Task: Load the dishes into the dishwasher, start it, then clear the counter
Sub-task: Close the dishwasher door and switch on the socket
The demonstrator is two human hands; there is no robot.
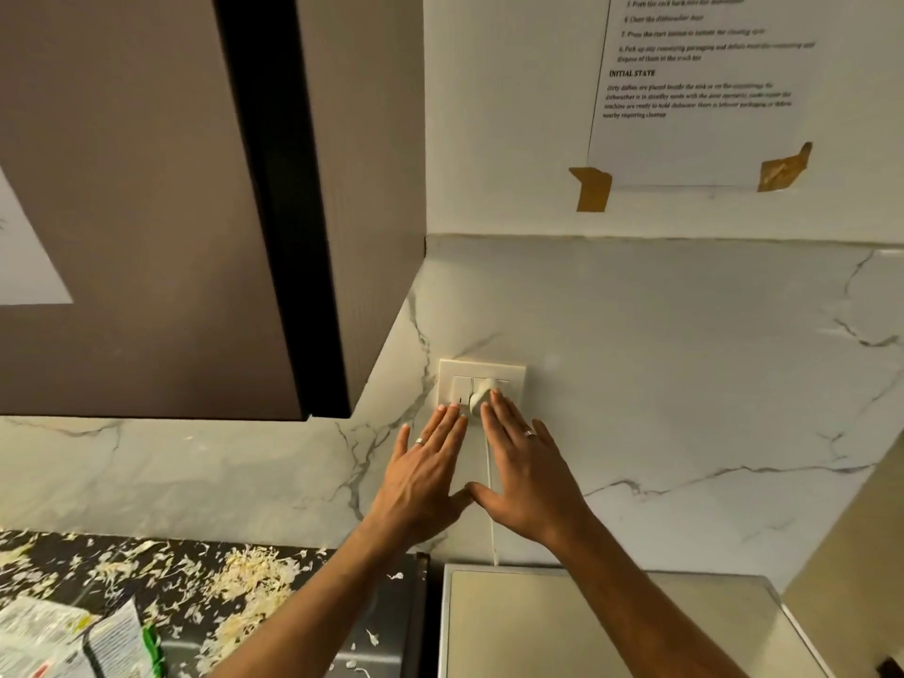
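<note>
Both hands reach up to a white wall socket plate [513, 373] on the marble backsplash. My left hand [420, 474] lies flat with straight fingers, its fingertips at the switch on the plate's left side. My right hand [526, 469] is also flat, its fingertips touching the white plug [478, 397] seated in the socket. A white cord [490, 501] hangs from the plug down behind a silvery appliance top [611, 623], probably the dishwasher. The dark counter [122, 555] at lower left is strewn with pale shreds [249, 579] and an empty packet [63, 638].
A brown wall cabinet [146, 212] with a black gap hangs at upper left, just above the counter. A printed instruction sheet [694, 90] is taped to the wall at upper right. Marble backsplash [685, 384] fills the middle.
</note>
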